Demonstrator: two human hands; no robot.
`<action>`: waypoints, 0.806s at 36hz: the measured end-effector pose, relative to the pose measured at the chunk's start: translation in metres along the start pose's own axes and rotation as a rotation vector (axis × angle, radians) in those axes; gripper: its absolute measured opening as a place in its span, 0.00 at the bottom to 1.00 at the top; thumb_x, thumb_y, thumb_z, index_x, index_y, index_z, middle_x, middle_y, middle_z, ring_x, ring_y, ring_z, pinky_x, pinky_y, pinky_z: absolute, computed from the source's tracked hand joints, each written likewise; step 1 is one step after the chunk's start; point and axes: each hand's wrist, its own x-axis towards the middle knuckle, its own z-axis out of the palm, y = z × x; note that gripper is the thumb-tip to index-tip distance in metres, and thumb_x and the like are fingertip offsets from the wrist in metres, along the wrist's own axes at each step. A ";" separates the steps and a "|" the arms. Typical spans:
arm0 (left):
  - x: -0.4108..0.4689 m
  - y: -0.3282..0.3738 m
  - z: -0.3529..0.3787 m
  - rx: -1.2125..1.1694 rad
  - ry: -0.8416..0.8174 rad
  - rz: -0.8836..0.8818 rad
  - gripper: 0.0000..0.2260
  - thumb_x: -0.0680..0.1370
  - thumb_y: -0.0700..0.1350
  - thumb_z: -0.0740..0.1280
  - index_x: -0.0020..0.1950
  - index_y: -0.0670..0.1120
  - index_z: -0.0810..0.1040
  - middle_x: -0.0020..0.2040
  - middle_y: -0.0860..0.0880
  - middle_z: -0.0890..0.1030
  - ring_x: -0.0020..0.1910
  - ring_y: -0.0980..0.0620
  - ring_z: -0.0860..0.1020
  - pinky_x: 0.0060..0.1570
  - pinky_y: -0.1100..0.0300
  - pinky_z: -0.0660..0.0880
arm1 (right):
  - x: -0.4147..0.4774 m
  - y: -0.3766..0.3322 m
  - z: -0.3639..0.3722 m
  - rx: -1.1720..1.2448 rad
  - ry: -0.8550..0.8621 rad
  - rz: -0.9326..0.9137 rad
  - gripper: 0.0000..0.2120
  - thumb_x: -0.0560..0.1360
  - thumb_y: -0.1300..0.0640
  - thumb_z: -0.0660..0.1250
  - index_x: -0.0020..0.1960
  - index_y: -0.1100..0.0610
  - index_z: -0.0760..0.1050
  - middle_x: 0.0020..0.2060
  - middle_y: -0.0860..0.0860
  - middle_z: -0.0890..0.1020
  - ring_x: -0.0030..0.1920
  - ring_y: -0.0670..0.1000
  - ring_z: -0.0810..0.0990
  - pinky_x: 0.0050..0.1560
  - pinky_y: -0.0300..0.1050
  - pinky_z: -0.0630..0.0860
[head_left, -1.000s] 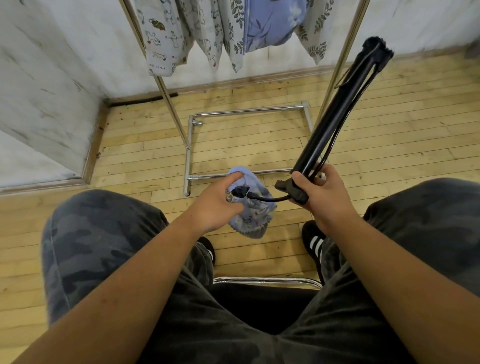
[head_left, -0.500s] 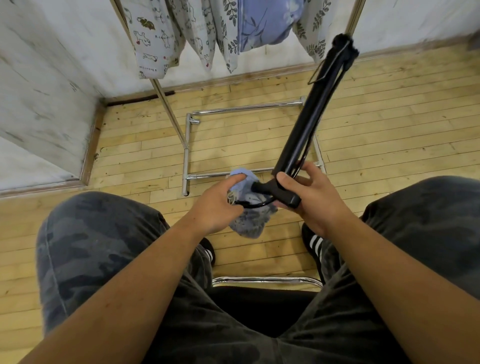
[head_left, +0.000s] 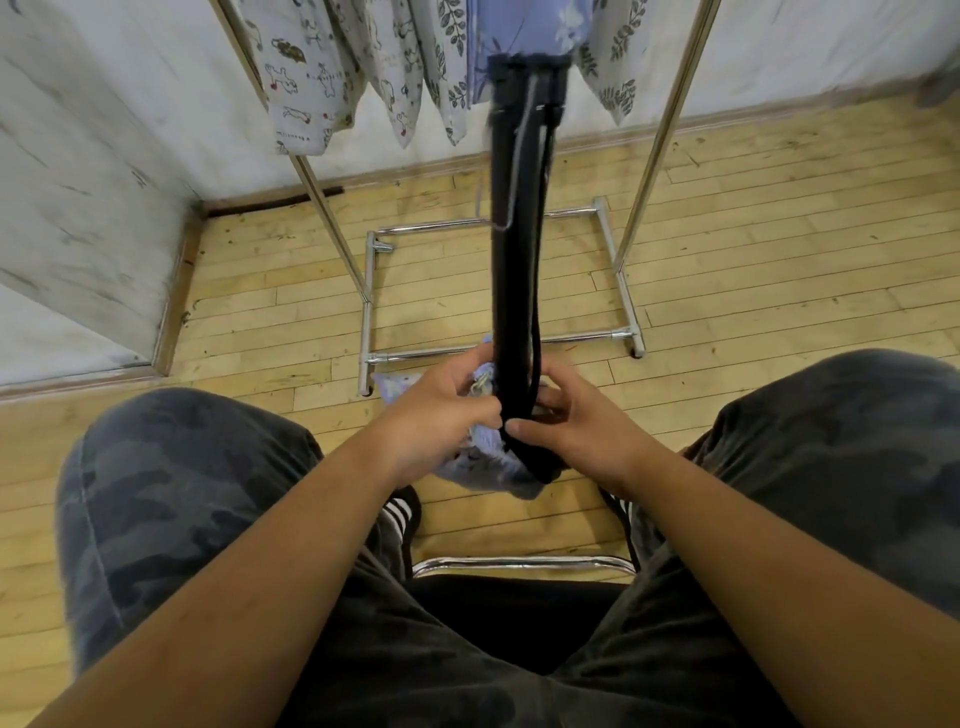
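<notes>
Inspecting the tripod (head_left: 517, 270), we found it had swung from a rightward lean to point straight ahead, its lower end above the knees. The right hand (head_left: 576, 431) gripped that end, fingers curled. The left hand (head_left: 441, 415) had closed in, bunching the cloth (head_left: 485, 444) against it. We judged wiping imminent. The rack (head_left: 441, 355) stood beyond.

Head camera is looking forward and down, close over left hand (head_left: 441, 421) and right hand (head_left: 587, 431), facing clothes rack (head_left: 405, 355).
</notes>
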 end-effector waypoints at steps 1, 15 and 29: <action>-0.002 0.001 0.001 0.003 0.002 0.013 0.29 0.75 0.30 0.67 0.71 0.54 0.77 0.66 0.50 0.82 0.67 0.50 0.79 0.70 0.44 0.74 | 0.000 0.001 0.000 -0.054 0.009 -0.017 0.25 0.76 0.68 0.73 0.66 0.48 0.74 0.58 0.49 0.86 0.60 0.47 0.84 0.63 0.49 0.80; -0.006 -0.010 0.000 -0.074 0.131 -0.009 0.17 0.77 0.32 0.72 0.62 0.48 0.82 0.54 0.48 0.87 0.55 0.52 0.85 0.52 0.58 0.80 | 0.004 0.009 0.001 -0.957 0.099 -0.044 0.22 0.85 0.53 0.60 0.78 0.42 0.67 0.65 0.56 0.81 0.60 0.60 0.79 0.56 0.50 0.77; 0.005 -0.023 -0.007 0.199 0.220 0.005 0.14 0.71 0.37 0.75 0.50 0.55 0.84 0.45 0.55 0.84 0.48 0.52 0.82 0.45 0.56 0.78 | -0.001 -0.001 -0.007 -0.783 0.471 -0.266 0.09 0.78 0.58 0.71 0.57 0.52 0.76 0.48 0.47 0.76 0.41 0.48 0.76 0.42 0.41 0.74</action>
